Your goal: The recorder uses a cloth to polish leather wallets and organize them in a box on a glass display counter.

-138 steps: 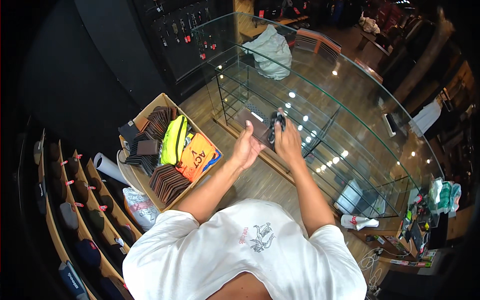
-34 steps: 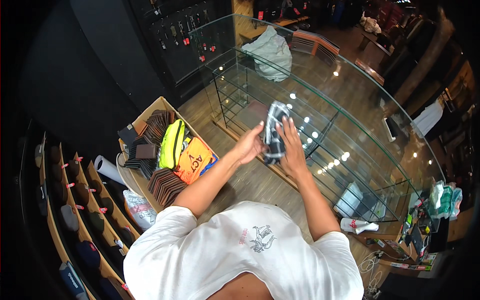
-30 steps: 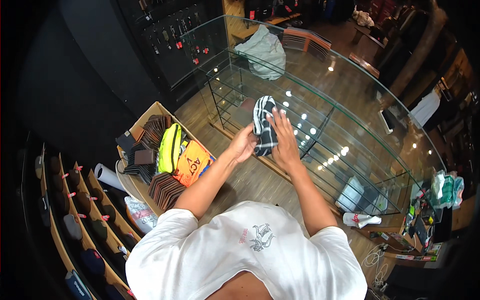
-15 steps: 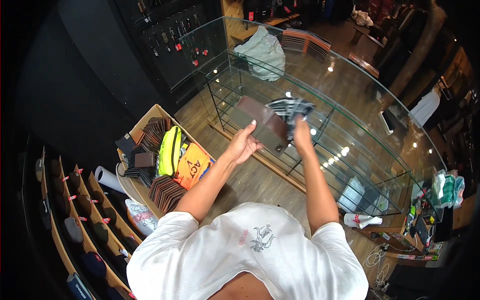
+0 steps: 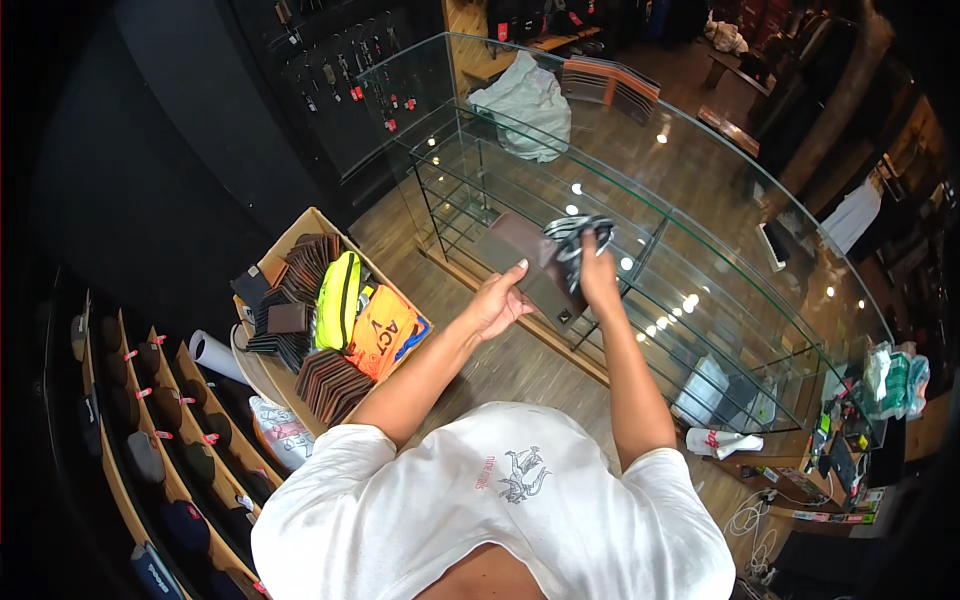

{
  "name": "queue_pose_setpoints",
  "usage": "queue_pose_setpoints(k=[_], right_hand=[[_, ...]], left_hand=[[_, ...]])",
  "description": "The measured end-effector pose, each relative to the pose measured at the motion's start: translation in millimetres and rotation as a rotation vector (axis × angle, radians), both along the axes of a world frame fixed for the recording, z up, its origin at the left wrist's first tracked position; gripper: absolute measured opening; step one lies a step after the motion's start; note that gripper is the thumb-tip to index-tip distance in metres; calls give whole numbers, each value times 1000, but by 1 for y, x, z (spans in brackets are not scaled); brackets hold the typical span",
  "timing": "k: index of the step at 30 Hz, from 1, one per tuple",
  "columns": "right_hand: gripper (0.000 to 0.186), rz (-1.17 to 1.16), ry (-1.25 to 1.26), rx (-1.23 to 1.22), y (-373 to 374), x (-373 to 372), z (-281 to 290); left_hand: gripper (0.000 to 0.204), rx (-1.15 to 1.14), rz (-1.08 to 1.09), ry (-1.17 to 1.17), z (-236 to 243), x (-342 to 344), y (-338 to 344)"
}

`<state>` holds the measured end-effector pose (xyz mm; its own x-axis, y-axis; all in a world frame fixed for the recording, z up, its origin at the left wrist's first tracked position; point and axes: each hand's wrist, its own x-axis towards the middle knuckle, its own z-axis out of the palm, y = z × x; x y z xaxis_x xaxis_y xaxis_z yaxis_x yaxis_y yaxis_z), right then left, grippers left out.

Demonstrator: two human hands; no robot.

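An opened brown and grey wallet [image 5: 522, 256] is held out in front of me over the near side of the glass display case [image 5: 640, 200]. My left hand [image 5: 500, 304] grips its lower left edge, thumb on top. A crumpled black-and-white patterned cloth [image 5: 576, 240] is bunched in my right hand [image 5: 600, 278], which presses it against the wallet's right part. Those fingers are partly hidden by the cloth.
Left of me stands a cardboard box [image 5: 318, 222] with stacked brown wallets [image 5: 335, 388], a neon yellow pouch [image 5: 339, 298] and an orange bag [image 5: 383, 330]. Racks of caps [image 5: 146, 457] line the far left. A pale plastic bag [image 5: 522, 108] rests on the glass.
My right hand and the cloth have moved slightly left and nearer across the wallet. The wallet and my left hand have shifted a little to the right.
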<state>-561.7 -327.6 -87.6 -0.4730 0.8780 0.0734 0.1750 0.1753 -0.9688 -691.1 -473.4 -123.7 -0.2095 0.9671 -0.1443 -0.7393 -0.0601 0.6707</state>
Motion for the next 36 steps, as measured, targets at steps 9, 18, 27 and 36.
queue_pose_setpoints(k=[9,18,27,36], right_hand=[[77,-221,-221,-52,2,-11,-1],[48,-64,-400,333,-7,2,7],[32,341,-82,243,12,76,9],[60,-83,257,-606,22,72,-31]], left_hand=[[33,16,-77,29,4,12,11],[37,73,-71,-19,4,14,15],[43,69,-10,-29,17,-3,24],[38,103,-82,-16,11,19,47]])
